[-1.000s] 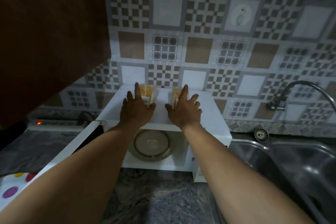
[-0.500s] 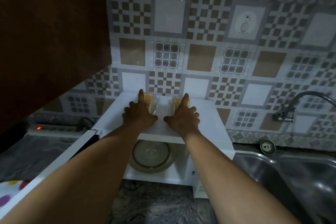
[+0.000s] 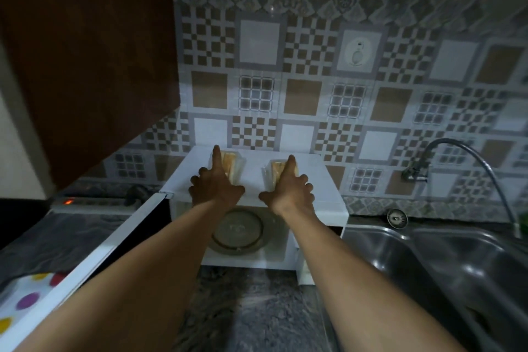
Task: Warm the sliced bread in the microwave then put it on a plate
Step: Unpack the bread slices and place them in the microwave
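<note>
Two stacks of sliced bread in clear plastic lie on top of the white microwave (image 3: 320, 180). My left hand (image 3: 215, 188) lies over the left bread pack (image 3: 233, 161), index finger stretched along its left side and thumb spread to the right. The right bread pack (image 3: 275, 168) is under my right hand (image 3: 288, 191), whose index finger points along its top. The microwave door (image 3: 114, 240) hangs open to the left. Inside, the round glass turntable (image 3: 237, 230) holds nothing. No plate is in view.
A steel sink (image 3: 428, 260) with a hose tap (image 3: 414, 173) sits to the right. A dark wooden cabinet (image 3: 85, 66) hangs at upper left. A power strip (image 3: 91, 201) with a lit red switch lies behind the door. A polka-dot cloth (image 3: 25, 297) is at lower left.
Both hands have slid farther back over the microwave top onto the bread packs. The packs now sit a little farther apart. The view has tilted upward.
</note>
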